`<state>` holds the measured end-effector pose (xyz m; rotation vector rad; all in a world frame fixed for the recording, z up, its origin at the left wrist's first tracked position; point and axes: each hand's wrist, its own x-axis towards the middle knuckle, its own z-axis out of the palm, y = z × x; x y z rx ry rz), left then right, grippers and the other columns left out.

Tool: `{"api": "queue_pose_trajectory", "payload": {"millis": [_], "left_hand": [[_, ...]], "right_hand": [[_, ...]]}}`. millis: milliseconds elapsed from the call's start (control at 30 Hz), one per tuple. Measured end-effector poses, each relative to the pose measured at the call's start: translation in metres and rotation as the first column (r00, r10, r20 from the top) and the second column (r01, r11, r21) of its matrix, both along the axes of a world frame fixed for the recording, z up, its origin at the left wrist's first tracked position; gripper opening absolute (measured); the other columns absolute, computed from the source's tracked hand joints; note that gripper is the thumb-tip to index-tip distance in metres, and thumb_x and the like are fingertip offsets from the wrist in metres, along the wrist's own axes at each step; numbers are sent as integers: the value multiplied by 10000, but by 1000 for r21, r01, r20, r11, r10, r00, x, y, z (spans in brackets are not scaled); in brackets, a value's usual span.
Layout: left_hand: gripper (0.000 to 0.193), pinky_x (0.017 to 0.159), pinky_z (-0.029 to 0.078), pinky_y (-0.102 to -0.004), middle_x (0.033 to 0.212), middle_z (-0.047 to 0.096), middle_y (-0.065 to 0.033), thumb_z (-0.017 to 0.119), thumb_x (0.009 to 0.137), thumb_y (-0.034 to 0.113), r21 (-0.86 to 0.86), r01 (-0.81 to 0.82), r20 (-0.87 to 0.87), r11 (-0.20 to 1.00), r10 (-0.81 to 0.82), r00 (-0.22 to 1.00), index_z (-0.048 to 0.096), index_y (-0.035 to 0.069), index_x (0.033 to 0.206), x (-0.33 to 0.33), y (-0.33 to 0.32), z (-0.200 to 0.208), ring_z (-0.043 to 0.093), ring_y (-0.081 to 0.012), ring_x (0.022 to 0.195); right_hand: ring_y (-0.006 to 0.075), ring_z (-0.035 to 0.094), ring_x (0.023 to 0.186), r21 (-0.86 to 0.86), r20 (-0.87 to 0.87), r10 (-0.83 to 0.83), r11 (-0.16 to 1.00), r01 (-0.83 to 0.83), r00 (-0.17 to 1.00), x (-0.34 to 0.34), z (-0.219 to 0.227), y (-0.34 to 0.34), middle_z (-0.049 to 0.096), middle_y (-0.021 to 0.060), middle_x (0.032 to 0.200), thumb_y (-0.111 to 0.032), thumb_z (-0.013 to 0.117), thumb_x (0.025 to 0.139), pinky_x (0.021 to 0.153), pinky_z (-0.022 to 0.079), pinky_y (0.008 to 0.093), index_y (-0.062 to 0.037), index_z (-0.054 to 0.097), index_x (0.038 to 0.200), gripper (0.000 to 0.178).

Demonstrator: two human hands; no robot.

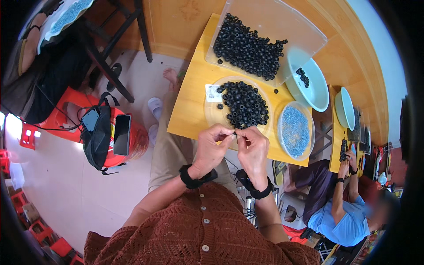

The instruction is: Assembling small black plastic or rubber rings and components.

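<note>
My left hand (pixel 212 148) and my right hand (pixel 253 150) meet at the table's near edge, fingertips pinched together. Something small and dark shows between the fingertips, too small to name. Just beyond them lies a transparent round lid or tray (pixel 212 115) with a heap of small black ring-shaped parts (pixel 245 104). To the right stands a round transparent tub (pixel 312 138) of small blue-and-clear pieces (pixel 295 131). Farther back, a tilted transparent plastic bin (pixel 300 33) holds many more black parts (pixel 247 46).
A pale green basin (pixel 319 90) with a few black parts is at the table's right. On the left, a phone (pixel 122 134) and black bag (pixel 98 137) rest on red stools. Another person (pixel 342 216) works at a neighbouring table on the right; someone else sits at upper left.
</note>
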<state>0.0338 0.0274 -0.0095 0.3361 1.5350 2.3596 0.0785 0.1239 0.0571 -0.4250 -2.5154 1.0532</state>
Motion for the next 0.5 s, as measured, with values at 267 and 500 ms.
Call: {"api": "queue_pose_trajectory", "payload": {"millis": [267, 500], "left_hand": [[91, 723, 498, -239, 875, 632, -77, 608, 803, -33, 85, 211, 104, 974, -219, 970, 594, -18, 892, -16, -11, 0, 596, -105, 783], [94, 730, 513, -266, 875, 642, -85, 610, 810, -10, 225, 297, 222, 928, -345, 912, 606, -7, 904, -17, -16, -1, 614, -130, 789]], "right_hand": [[206, 590, 583, -274, -64, 11, 961, -28, 998, 1, -14, 10, 589, 124, 712, 99, 566, 712, 525, 450, 275, 32, 647, 830, 158], [240, 608, 603, -228, 66, 133, 967, -115, 989, 1, 1, 19, 603, 140, 734, 82, 561, 712, 546, 465, 295, 20, 656, 821, 157]]}}
